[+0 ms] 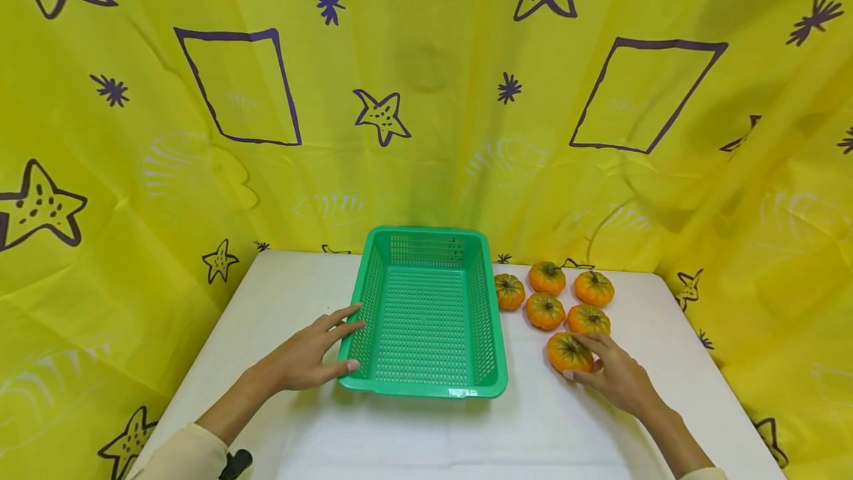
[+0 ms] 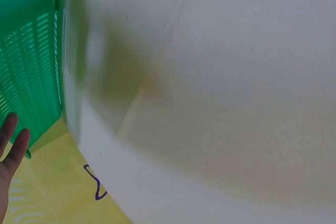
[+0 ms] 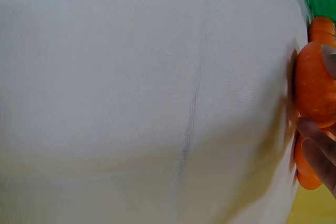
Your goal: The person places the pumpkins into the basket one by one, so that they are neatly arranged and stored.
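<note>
A green plastic basket [image 1: 426, 390] with slotted walls stands on the white table, with nothing inside it. At its left rim is my left hand [image 1: 309, 352], fingers spread and fairly straight, tips at the edge. My right hand [image 1: 620, 376] has thumb and fingers on either side of the nearest small orange pumpkin [image 1: 566, 352], right of the basket. In the right wrist view this pumpkin [image 3: 314, 85] sits between the thumb and the fingers [image 3: 317, 150], partly cut off by the frame. The left wrist view catches the basket's side wall [image 2: 31, 72] and two fingertips.
Several more small pumpkins [image 1: 545, 311] are clustered behind the gripped one, the leftmost [image 1: 509, 292] close against the basket's right side. The white tabletop [image 1: 300, 280] extends on both sides. A yellow patterned curtain [image 1: 426, 169] encloses the table's back and sides.
</note>
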The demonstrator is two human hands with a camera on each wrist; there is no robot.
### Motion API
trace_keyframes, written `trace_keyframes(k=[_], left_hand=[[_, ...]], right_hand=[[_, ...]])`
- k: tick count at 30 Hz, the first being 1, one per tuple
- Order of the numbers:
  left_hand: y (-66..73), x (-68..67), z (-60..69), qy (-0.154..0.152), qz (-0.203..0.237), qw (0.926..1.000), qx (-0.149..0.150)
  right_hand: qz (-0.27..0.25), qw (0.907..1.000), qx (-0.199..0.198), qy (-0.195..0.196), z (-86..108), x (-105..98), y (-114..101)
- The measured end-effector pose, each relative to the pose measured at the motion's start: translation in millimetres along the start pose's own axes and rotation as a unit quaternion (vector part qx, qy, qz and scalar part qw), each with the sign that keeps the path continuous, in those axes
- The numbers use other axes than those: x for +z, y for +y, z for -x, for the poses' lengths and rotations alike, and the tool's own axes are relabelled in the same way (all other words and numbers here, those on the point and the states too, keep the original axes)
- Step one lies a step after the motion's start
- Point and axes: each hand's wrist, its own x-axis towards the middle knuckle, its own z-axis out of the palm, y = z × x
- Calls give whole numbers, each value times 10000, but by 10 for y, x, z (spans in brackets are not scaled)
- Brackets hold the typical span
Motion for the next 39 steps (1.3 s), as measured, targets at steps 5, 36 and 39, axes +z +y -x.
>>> trace_keyframes(k=[5, 36, 39], left_hand=[[-3, 10, -3, -1, 63, 10000, -23], [24, -2, -4, -9, 66, 10000, -13], [28, -4, -4, -33, 76, 10000, -13]], right_hand=[[-89, 9999, -98, 57, 3, 16, 8], [-859, 9959, 270, 24, -35, -131, -124], [-855, 9961, 226, 35, -67, -181, -167]])
